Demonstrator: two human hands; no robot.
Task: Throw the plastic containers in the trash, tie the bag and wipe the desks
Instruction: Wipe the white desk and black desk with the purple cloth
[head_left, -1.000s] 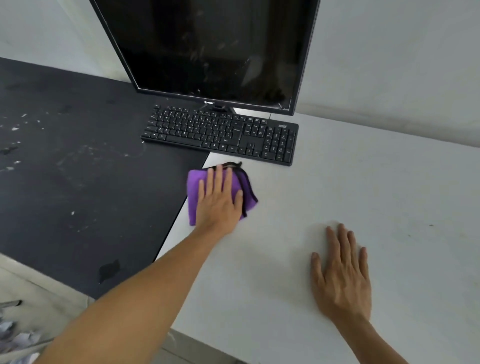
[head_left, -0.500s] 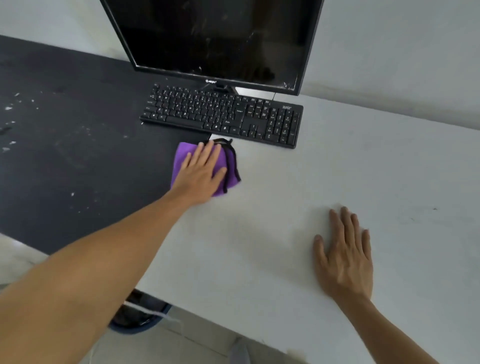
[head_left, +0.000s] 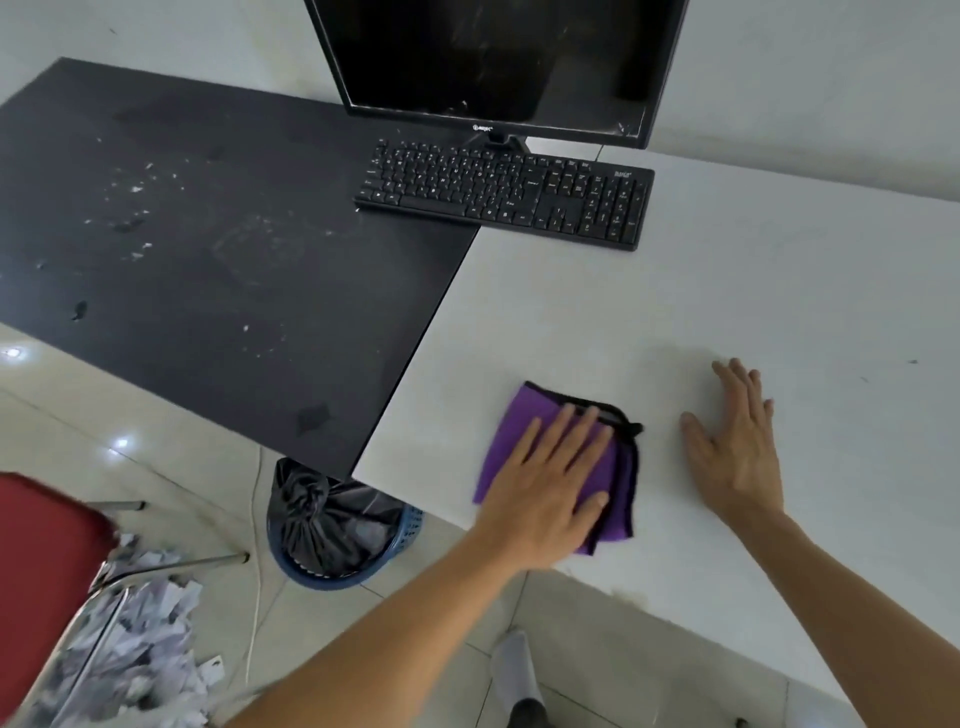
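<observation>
My left hand (head_left: 553, 478) lies flat with straight fingers on a folded purple cloth (head_left: 519, 421) with black trim, pressing it onto the white desk (head_left: 753, 291) near its front left corner. To its right, my right hand (head_left: 737, 441) rests palm down on the same desk, fingers spread. A black desk (head_left: 208, 249) with white specks and smudges adjoins the white one on the left. Under the desks' joint stands a blue basket (head_left: 410, 525) holding a tied black trash bag (head_left: 322, 514).
A black keyboard (head_left: 504, 192) spans both desks at the back, in front of a dark monitor (head_left: 493, 57). A red chair (head_left: 36, 551) and shredded paper (head_left: 135, 639) sit on the tiled floor at lower left. A thin cable (head_left: 257, 519) runs down by the basket.
My left hand has dragged the purple cloth from just below the keyboard back toward the white desk's front edge. The right hand stays planted. The view has tipped down, showing basket and floor.
</observation>
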